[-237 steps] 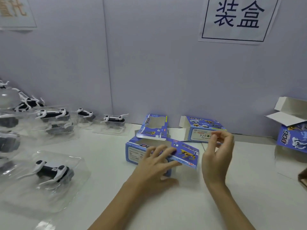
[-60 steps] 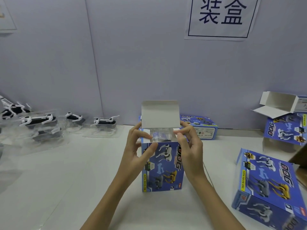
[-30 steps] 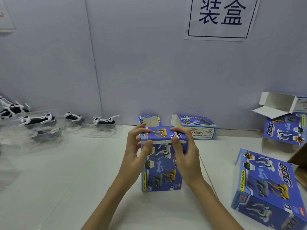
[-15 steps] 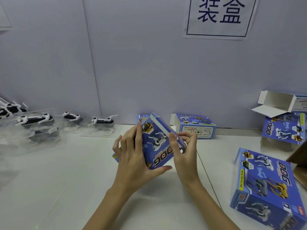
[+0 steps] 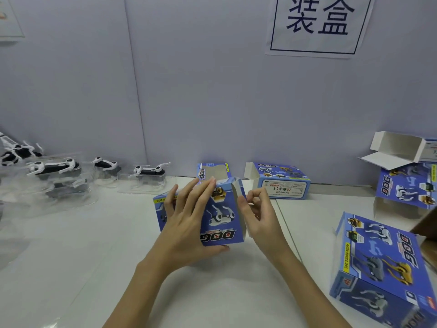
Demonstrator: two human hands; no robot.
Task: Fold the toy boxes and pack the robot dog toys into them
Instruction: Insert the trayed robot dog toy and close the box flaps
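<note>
I hold a blue DOG toy box [image 5: 220, 216] tipped on its side over the middle of the white table [image 5: 94, 268]. My left hand [image 5: 189, 221] grips it across its printed face, fingers spread over the top and thumb under the near edge. My right hand [image 5: 259, 214] is at the box's right end, fingers curled by a white end flap. Whether they pinch the flap is unclear. Robot dog toys [image 5: 149, 171] in clear plastic trays line the far left.
A closed blue box [image 5: 383, 268] lies at the right front. Two folded boxes [image 5: 283, 185] lie by the back wall behind my hands. An open box [image 5: 402, 150] sits on another box [image 5: 406, 188] at the far right. A paper sign [image 5: 316, 24] hangs on the wall.
I closed the top flap of the upright box, then tipped it over onto its side. My right hand moved to the box's right end.
</note>
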